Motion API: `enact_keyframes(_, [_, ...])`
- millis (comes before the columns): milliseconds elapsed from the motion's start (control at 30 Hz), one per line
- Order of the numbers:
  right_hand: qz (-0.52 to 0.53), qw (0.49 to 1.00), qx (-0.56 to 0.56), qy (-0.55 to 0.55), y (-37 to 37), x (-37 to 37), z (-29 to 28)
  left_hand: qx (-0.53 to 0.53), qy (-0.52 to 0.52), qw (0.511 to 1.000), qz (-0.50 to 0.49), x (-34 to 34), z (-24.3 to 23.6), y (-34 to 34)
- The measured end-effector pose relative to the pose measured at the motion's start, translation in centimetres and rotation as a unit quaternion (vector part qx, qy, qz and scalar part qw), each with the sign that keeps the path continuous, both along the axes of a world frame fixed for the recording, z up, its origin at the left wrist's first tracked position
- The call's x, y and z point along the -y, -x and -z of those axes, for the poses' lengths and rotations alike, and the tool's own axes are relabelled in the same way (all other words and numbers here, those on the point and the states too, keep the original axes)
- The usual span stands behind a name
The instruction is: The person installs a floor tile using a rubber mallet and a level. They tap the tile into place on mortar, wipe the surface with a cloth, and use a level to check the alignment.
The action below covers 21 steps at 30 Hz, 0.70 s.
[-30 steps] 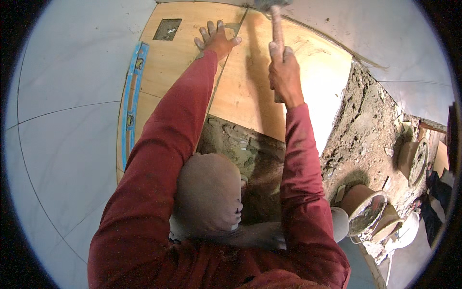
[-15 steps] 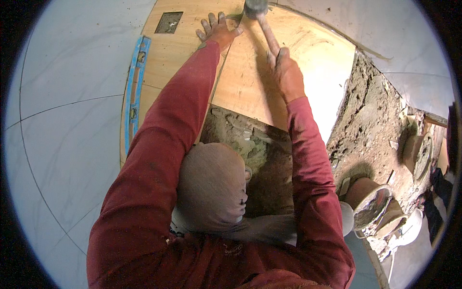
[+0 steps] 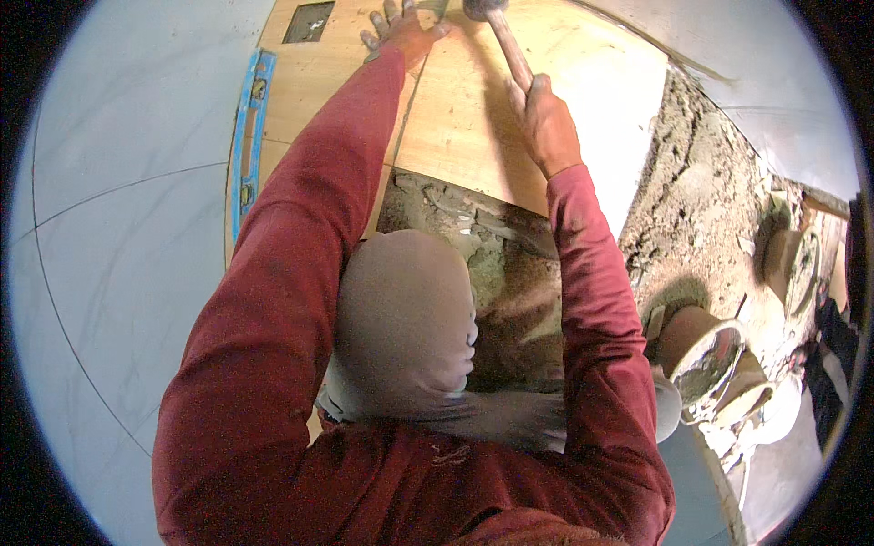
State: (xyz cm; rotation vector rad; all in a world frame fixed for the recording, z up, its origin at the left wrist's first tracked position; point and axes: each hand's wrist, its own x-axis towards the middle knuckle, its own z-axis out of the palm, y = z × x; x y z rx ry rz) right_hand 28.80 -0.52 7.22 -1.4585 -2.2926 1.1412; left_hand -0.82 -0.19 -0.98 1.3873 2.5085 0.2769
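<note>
My left hand (image 3: pixel 401 32) lies spread on wood-coloured tiles (image 3: pixel 300 109), across or beside the seam at the top, near a square cut-out (image 3: pixel 308 23). My right hand (image 3: pixel 546 123) grips the wooden handle of a mallet (image 3: pixel 508 50); its dark head is just right of my left fingers, over the right-hand tile (image 3: pixel 592 82). I cannot tell whether it touches the surface. A blue spirit level (image 3: pixel 252 136) lies along the left edge of the tiles. My bent knee in grey trousers (image 3: pixel 401 309) is between my forearms.
Pale grey tiled floor (image 3: pixel 118 227) borders the left. Rough, rubble-strewn mortar (image 3: pixel 674 182) is exposed below and right of the wood-coloured tiles. Several buckets (image 3: pixel 692 364) stand at the right, beside dark cloth (image 3: pixel 828 355) and white debris. Another pale tiled surface (image 3: pixel 765 91) borders the upper right.
The mallet head has swung leftward toward my left hand, tilting the handle. My left hand stays spread in place, while the whole scene has shifted upward in view.
</note>
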Motion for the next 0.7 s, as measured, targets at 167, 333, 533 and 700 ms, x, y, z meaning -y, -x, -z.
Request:
enact_keyframes(167, [0.067,0.978,-0.144,0.134,-3.4,3.7,-8.0,-0.049,0.038,0.998,-0.005,-1.3,-1.8,-2.8])
enact_keyframes(333, [0.101,0.982,-0.157,0.037,-9.6,7.0,-5.6,0.009,0.017,0.97,0.241,-1.0,-4.2,-9.3])
enact_keyframes(533, [0.118,0.984,-0.067,-0.116,-12.3,5.4,-4.5,-0.043,0.039,0.946,0.318,0.2,-7.0,-15.5])
enact_keyframes(700, [0.098,0.991,-0.038,-0.079,-9.7,2.1,-2.6,-0.105,0.134,0.936,0.308,-1.4,-7.8,-16.2])
